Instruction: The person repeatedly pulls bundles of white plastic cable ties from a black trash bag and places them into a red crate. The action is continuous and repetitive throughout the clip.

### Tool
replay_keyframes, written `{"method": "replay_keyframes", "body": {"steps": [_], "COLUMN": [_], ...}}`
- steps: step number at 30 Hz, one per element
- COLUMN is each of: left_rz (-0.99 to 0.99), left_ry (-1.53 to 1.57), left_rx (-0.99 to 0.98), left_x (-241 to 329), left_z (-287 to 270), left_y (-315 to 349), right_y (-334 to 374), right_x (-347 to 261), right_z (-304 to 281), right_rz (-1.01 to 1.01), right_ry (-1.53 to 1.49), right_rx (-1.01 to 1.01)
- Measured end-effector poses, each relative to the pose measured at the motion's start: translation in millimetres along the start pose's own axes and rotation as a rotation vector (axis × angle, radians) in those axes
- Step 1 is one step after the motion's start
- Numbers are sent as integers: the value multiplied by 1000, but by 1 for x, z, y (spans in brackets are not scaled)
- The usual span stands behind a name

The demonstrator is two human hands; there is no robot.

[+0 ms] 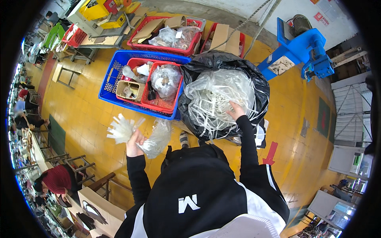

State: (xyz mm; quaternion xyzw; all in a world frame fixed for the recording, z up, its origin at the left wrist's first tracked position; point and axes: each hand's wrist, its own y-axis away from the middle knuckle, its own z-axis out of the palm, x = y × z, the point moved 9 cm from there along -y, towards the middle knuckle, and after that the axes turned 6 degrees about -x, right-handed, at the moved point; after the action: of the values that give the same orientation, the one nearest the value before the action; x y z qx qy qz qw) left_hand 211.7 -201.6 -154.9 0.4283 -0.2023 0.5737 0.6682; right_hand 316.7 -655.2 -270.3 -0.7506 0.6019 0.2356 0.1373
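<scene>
My left hand [135,143] is closed round the middle of a bundle of translucent whitish plastic strips [121,129]. One end of the bundle fans out to the left, and a crumpled clear plastic part [158,139] hangs to the right. In front of me stands a black plastic bag [194,65], its mouth spread wide. A clear bag [246,85] lines it, filled with tangled thin white strips [214,99]. My right hand [237,111] reaches over these strips from the right, its fingers apart and their tips touching the pile.
Left of the bag, a blue crate [107,85] holds red baskets [158,105] of bagged parts. Behind are red crates [166,49] with cardboard. A blue machine [289,49] stands at right. Someone in a red top [59,178] bends at the left near wooden stools [79,162].
</scene>
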Motion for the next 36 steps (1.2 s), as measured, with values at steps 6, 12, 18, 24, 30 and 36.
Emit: {"method": "replay_keyframes", "body": {"steps": [6, 12, 18, 24, 30, 36], "left_rz": [-80, -42, -46, -74, -26, -67], "left_ry": [-22, 44, -9, 37, -170, -110], "left_rx": [-76, -120, -148, -66, -159, -258], "left_x": [-28, -23, -23, -51, -70, -69], "left_z": [24, 50, 65, 53, 64, 105], "left_y": [0, -1, 3, 15, 12, -12], "right_y": [19, -20, -53, -36, 12, 34], "right_x": [-20, -45, -31, -97, -216, -276], "right_z": [-45, 0, 30, -2, -54, -40], "right_rz": [300, 304, 645, 311, -165, -257], "right_ry": [-232, -97, 77, -407, -706, -388], "right_rx": [64, 83, -78, 114, 162, -15]}}
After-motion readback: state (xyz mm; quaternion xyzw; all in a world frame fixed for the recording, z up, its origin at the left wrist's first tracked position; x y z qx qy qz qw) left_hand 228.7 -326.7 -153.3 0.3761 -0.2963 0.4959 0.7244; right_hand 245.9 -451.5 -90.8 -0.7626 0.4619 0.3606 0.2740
